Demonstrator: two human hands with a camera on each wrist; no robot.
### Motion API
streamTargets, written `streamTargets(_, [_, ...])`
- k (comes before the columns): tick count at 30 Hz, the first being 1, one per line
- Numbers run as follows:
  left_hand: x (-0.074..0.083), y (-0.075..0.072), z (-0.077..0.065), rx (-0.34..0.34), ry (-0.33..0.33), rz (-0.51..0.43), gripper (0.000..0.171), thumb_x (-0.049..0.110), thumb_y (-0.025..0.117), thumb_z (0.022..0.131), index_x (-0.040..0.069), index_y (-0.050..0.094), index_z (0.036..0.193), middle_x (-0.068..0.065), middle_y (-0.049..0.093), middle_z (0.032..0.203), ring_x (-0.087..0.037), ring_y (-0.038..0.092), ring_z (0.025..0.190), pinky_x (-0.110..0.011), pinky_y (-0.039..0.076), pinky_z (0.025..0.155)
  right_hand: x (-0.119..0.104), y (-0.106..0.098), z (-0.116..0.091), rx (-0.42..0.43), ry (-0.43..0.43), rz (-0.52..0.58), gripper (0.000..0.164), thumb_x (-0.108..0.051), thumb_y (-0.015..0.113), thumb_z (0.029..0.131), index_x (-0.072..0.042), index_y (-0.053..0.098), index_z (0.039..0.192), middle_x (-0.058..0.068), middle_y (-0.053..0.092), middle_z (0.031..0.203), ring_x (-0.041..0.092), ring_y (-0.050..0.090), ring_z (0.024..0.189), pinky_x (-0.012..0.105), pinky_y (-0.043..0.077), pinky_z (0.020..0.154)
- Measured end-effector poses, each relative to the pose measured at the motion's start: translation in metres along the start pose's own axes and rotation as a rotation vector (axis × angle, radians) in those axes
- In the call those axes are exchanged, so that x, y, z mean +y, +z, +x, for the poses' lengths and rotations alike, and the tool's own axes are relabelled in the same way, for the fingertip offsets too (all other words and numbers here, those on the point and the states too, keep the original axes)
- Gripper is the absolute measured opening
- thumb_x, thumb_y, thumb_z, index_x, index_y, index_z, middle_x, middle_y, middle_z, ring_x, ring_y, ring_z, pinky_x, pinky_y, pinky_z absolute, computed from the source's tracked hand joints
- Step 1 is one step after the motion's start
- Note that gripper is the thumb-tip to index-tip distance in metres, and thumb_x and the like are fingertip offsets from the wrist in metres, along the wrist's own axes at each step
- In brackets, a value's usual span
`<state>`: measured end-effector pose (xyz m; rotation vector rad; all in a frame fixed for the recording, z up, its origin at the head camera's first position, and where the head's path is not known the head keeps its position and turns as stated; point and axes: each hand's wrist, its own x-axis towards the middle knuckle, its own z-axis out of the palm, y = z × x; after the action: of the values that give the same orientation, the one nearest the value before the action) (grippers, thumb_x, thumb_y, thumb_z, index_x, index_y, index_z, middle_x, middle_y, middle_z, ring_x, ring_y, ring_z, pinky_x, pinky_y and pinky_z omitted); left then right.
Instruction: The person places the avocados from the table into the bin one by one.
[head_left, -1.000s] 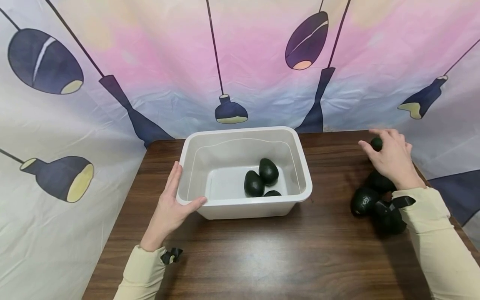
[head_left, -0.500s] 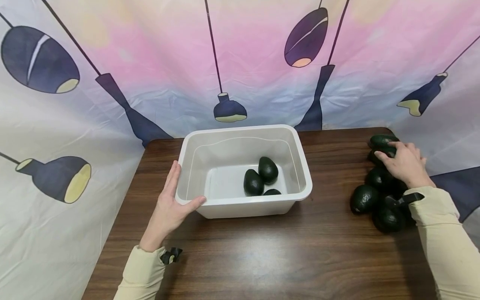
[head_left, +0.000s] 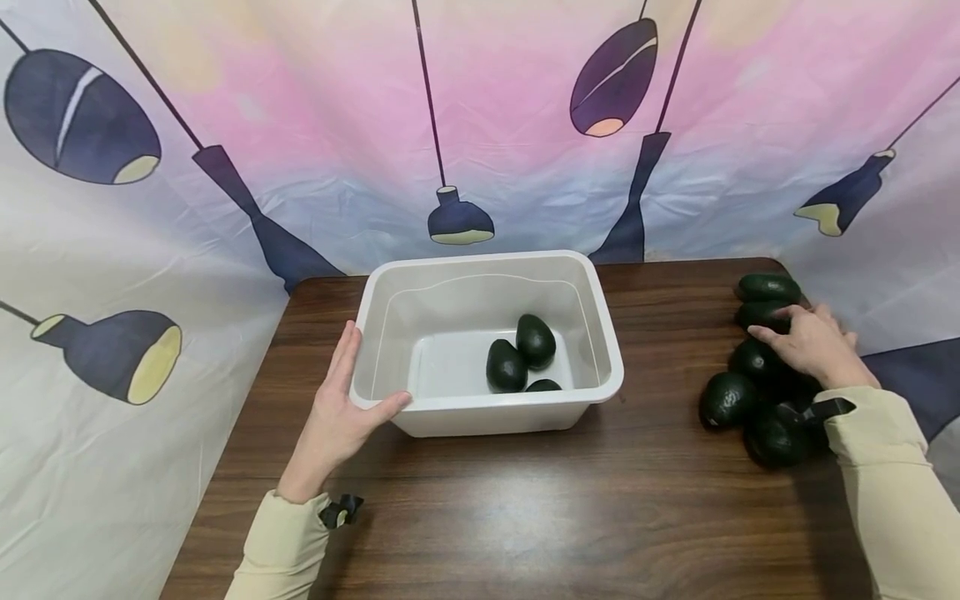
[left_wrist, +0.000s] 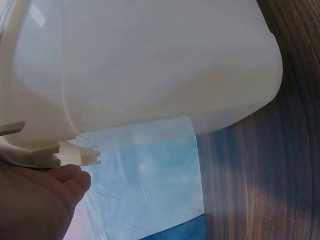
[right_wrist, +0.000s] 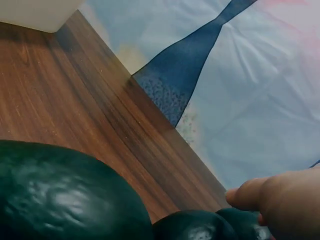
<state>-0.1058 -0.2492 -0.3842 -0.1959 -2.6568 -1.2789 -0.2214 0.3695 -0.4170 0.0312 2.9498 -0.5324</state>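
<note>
My left hand (head_left: 337, 412) rests on the near left corner of a pale plastic bin (head_left: 480, 417), its fingers straight along the side and its thumb over the front rim. In the left wrist view, part of this hand (left_wrist: 40, 200) touches the bin's edge. Inside the bin lie dark green avocados (head_left: 507, 366), one partly hidden by the front wall. On the right, my right hand (head_left: 817, 346) touches the end of an avocado (head_left: 759, 315) with loosely bent fingers. Another avocado (head_left: 769, 288) lies behind it. The right wrist view shows the thumb (right_wrist: 250, 195) above the avocados.
Several more avocados (head_left: 727, 400) lie close together on the near side of my right hand. Bin and avocados stand on a brown wooden table (head_left: 540, 508). Behind the table hangs a printed cloth (head_left: 337, 125) with lamp shapes.
My right hand has moved from the far right avocados toward me, bringing the two at the back into view. The left hand and the bin have stayed in place.
</note>
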Motion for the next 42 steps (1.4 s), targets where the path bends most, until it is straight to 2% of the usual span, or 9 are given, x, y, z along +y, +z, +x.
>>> streamTargets(7, [0.000, 0.000, 0.000, -0.008, -0.002, 0.006, 0.105, 0.031, 0.083, 0.078, 0.010, 0.016, 0.156, 0.005, 0.008, 0.162, -0.024, 0.013, 0.147, -0.058, 0.022, 0.109, -0.004, 0.001, -0.007, -0.083, -0.057, -0.041, 0.081, -0.063, 0.043, 0.095, 0.010, 0.045, 0.132, 0.040, 0.045, 0.124, 0.056, 0.030, 0.120, 0.080, 0.019, 0.079])
streamTargets(10, [-0.001, 0.001, 0.000, -0.005, -0.003, 0.010, 0.106, 0.031, 0.084, 0.077, 0.009, 0.016, 0.156, 0.005, 0.008, 0.162, -0.023, 0.012, 0.147, -0.057, 0.022, 0.110, -0.004, 0.002, -0.009, -0.122, -0.067, -0.053, 0.082, -0.063, 0.046, 0.094, 0.009, 0.047, 0.132, 0.040, 0.043, 0.126, 0.056, 0.034, 0.118, 0.077, 0.023, 0.077])
streamTargets(15, [0.000, 0.000, 0.000, 0.001, -0.006, 0.015, 0.106, 0.032, 0.084, 0.077, 0.010, 0.017, 0.156, 0.005, 0.008, 0.162, -0.023, 0.013, 0.146, -0.057, 0.022, 0.110, -0.003, 0.005, -0.011, -0.149, -0.098, -0.054, 0.086, -0.063, 0.051, 0.092, 0.011, 0.043, 0.136, 0.040, 0.042, 0.125, 0.057, 0.034, 0.118, 0.079, 0.021, 0.078])
streamTargets(21, [0.001, -0.001, -0.001, -0.001, -0.012, 0.014, 0.105, 0.032, 0.083, 0.078, 0.010, 0.017, 0.156, 0.004, 0.009, 0.162, -0.026, 0.014, 0.146, -0.057, 0.023, 0.109, -0.005, 0.008, -0.012, -0.191, -0.116, -0.037, 0.092, -0.061, 0.058, 0.089, 0.010, 0.034, 0.144, 0.047, 0.025, 0.134, 0.062, 0.028, 0.120, 0.072, 0.022, 0.077])
streamTargets(29, [0.001, -0.001, -0.002, -0.001, -0.012, 0.015, 0.106, 0.033, 0.083, 0.077, 0.012, 0.016, 0.156, 0.006, 0.008, 0.162, -0.024, 0.014, 0.146, -0.057, 0.023, 0.110, -0.007, 0.011, -0.010, -0.193, -0.162, -0.059, 0.094, -0.064, 0.057, 0.088, 0.005, 0.033, 0.147, 0.040, 0.036, 0.139, 0.061, 0.042, 0.113, 0.062, 0.030, 0.073])
streamTargets(37, [-0.001, 0.000, -0.002, 0.011, -0.006, 0.017, 0.106, 0.033, 0.084, 0.076, 0.012, 0.017, 0.156, 0.008, 0.009, 0.161, -0.023, 0.014, 0.146, -0.056, 0.023, 0.110, -0.008, 0.014, -0.007, -0.172, -0.158, -0.050, 0.093, -0.061, 0.058, 0.089, 0.008, 0.034, 0.145, 0.040, 0.038, 0.137, 0.062, 0.041, 0.112, 0.067, 0.028, 0.075])
streamTargets(42, [0.001, 0.000, -0.002, 0.009, -0.007, 0.009, 0.105, 0.033, 0.084, 0.077, 0.011, 0.017, 0.156, 0.006, 0.009, 0.162, -0.023, 0.014, 0.146, -0.055, 0.022, 0.111, -0.009, 0.016, -0.006, -0.162, -0.143, -0.038, 0.093, -0.061, 0.059, 0.089, 0.010, 0.034, 0.144, 0.042, 0.035, 0.137, 0.065, 0.034, 0.116, 0.074, 0.023, 0.079])
